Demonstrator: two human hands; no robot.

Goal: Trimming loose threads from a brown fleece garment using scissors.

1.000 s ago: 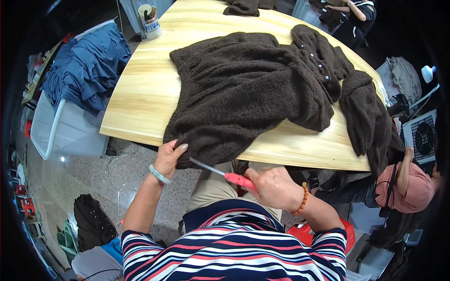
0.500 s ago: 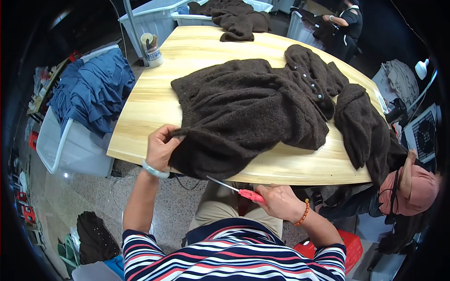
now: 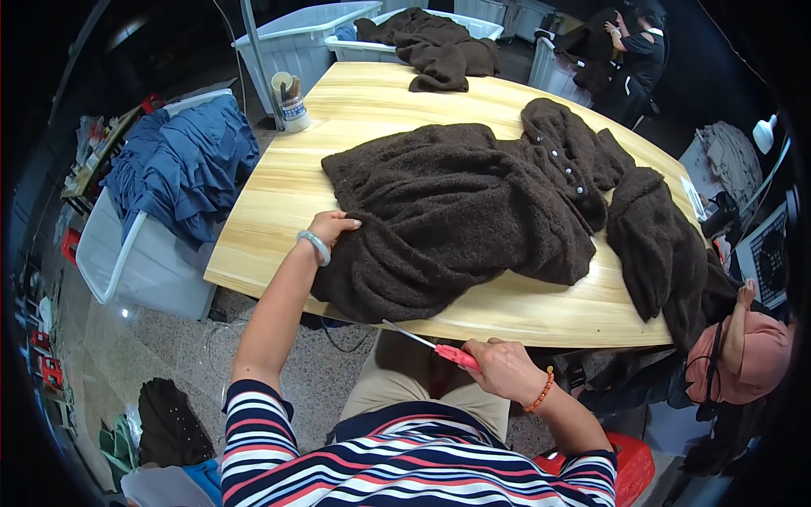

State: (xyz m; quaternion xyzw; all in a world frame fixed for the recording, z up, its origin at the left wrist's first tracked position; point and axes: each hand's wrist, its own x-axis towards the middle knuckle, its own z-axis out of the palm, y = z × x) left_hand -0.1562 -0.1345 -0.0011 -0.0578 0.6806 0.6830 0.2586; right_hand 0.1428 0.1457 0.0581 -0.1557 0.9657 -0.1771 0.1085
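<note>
The left hand (image 3: 332, 226) has moved farther in over the tabletop (image 3: 262, 237), pinching the left edge of a brown sweater (image 3: 456, 211), so its near side seems better supported there. Well apart, the right hand (image 3: 507, 369) grips a red tool (image 3: 456, 356) by the near edge; whether its tip touches the sweater, I can't tell.

Rear end of the red tool handle (image 3: 457, 356) hidden from view
</note>
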